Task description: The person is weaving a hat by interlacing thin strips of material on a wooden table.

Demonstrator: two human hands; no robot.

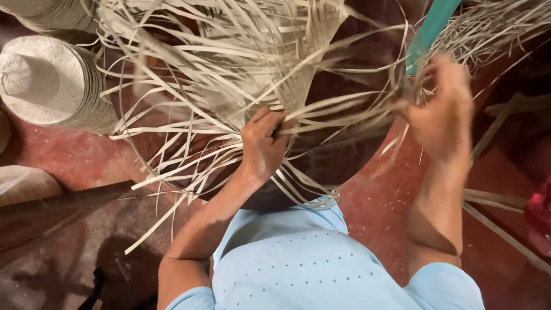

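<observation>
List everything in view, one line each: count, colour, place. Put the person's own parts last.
woven straw piece: one, pale tan, top centre, loose strips fanning out
loose straw strips: many, pale tan, spread left and below the weave
finished straw hats: one stack, off-white, upper left on the floor
teal bar: one, teal, top right, behind the strips
floor: one, red-brown, below everything
red object: one, red, right edge, too cropped to tell
shirt: one, light blue, bottom centre
left hand: one, centre, gripping strips at the weave's edge
right hand: one, blurred, right, pulling a bundle of strips

No packages, labels, signs or screens in view.
</observation>
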